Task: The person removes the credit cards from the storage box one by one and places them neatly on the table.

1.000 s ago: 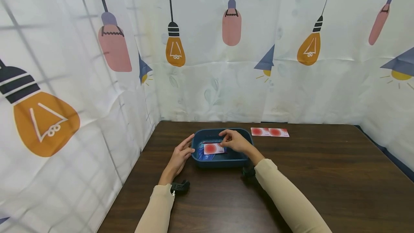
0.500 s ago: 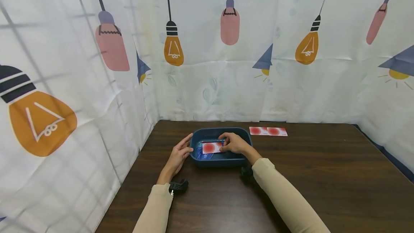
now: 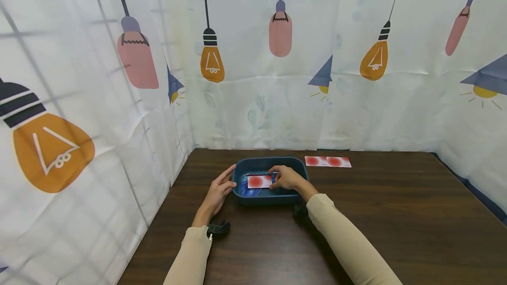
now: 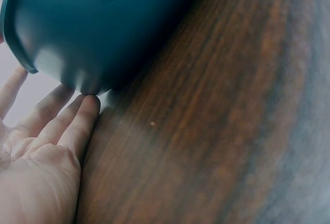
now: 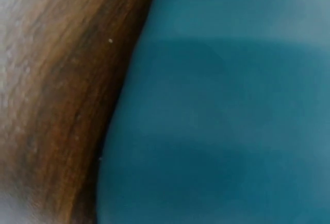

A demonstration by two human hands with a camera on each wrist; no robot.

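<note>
Left hand, fingers extended, touches the blue oblong plastic bin; right hand apparently pinches the red-and-white rectangular card inside; grasping seems underway, probably needing a secure hold next.

The worktop gives room right of the tub. The left hand blocks its left end (the right hand, its right half).

A teal container occupied the centre and right of the right wrist view. Its wall appeared smooth, with a paler band across the upper part. The left edge curved from top centre down to lower left. Beside it lay a brown, wood-grained counter, darkened in a strip along the container. One small pale speck was noted on the wood. Focus was soft.
</note>
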